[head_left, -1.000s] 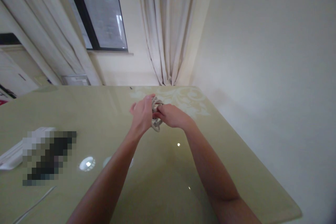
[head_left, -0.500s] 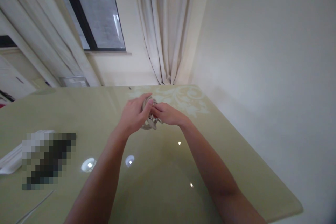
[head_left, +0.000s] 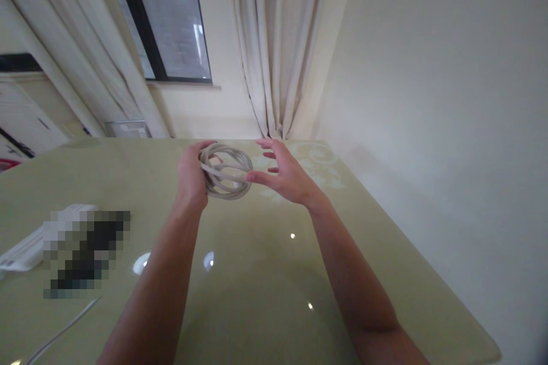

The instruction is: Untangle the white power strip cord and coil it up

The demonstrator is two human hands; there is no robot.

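My left hand [head_left: 190,174] is closed around the left side of a coil of pale grey-white cable [head_left: 226,177], several loops wide, held just above the far part of a glossy olive-green table [head_left: 257,274]. To the right of the coil, my right hand [head_left: 282,174] is spread with fingers apart. Its thumb tip is at the coil's right edge; I cannot tell if it touches. The right hand holds nothing.
A pixelated dark object [head_left: 85,254] lies on white papers [head_left: 25,251] at the table's left. A thin pale cable [head_left: 60,333] runs along the near-left. Curtains [head_left: 274,40], a window [head_left: 166,17] and a cream wall [head_left: 428,97] stand behind and right of the table.
Both hands were pressed together on the bundled cable. Now my right hand has let go and spread open, and the coil has sprung wider in my left hand, lifted slightly up and left.
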